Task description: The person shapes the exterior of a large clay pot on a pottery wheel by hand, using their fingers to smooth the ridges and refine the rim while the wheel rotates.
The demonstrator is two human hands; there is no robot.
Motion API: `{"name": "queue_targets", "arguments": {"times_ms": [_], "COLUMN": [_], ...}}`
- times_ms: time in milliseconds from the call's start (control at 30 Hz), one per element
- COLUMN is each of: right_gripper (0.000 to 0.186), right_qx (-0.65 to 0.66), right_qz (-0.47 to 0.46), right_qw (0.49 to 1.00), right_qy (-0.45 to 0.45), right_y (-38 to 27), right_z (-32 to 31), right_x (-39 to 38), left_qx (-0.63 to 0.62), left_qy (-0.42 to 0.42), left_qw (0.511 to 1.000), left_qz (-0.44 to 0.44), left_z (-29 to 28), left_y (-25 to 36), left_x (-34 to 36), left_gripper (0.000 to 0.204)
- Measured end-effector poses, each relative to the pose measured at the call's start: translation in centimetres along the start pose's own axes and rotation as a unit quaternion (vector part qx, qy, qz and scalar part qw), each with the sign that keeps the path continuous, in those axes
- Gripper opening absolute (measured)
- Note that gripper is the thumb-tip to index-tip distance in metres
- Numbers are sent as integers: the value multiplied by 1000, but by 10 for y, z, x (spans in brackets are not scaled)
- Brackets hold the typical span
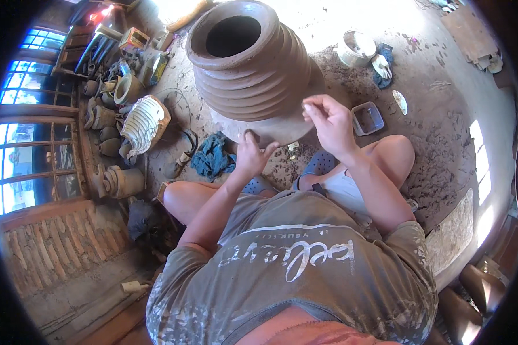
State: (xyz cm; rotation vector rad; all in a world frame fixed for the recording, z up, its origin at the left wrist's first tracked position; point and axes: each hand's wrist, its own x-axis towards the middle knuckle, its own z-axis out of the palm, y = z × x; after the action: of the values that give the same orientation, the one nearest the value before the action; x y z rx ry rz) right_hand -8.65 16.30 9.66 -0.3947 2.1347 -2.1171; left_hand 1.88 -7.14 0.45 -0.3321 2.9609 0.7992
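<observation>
A large brown clay pot (244,75) with a wide round mouth and ridged sides stands upright on a pale round disc (270,132). My left hand (251,158) is at the near edge of the disc, its fingers curled and its thumb held apart. A small dark piece shows at those fingertips, too small to name. Right of the pot, my right hand (332,126) is raised with thumb and fingers pinched together. Whatever is in that pinch, if anything, I cannot make out.
A blue-green cloth (213,155) lies left of my left hand. A clear plastic tub (367,118) sits beyond my right knee. Farther right are a whitish bowl (356,48) and a dark blue cloth (385,60). Several pots and a broken ridged piece (145,123) crowd the left wall.
</observation>
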Motion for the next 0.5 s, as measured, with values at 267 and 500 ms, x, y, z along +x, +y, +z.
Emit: {"name": "queue_targets", "arguments": {"times_ms": [267, 500], "right_gripper": [11, 13], "right_qx": [-129, -213], "right_qz": [-191, -323], "right_qw": [971, 920], "right_qy": [59, 53], "right_y": [-21, -24], "right_z": [16, 31], "right_x": [43, 55], "left_qx": [53, 130], "left_qy": [20, -24], "left_qw": [998, 990], "left_qz": [-30, -54], "left_z": [6, -11], "left_y": [-2, -4], "left_x": [6, 21], "left_gripper": [103, 121]}}
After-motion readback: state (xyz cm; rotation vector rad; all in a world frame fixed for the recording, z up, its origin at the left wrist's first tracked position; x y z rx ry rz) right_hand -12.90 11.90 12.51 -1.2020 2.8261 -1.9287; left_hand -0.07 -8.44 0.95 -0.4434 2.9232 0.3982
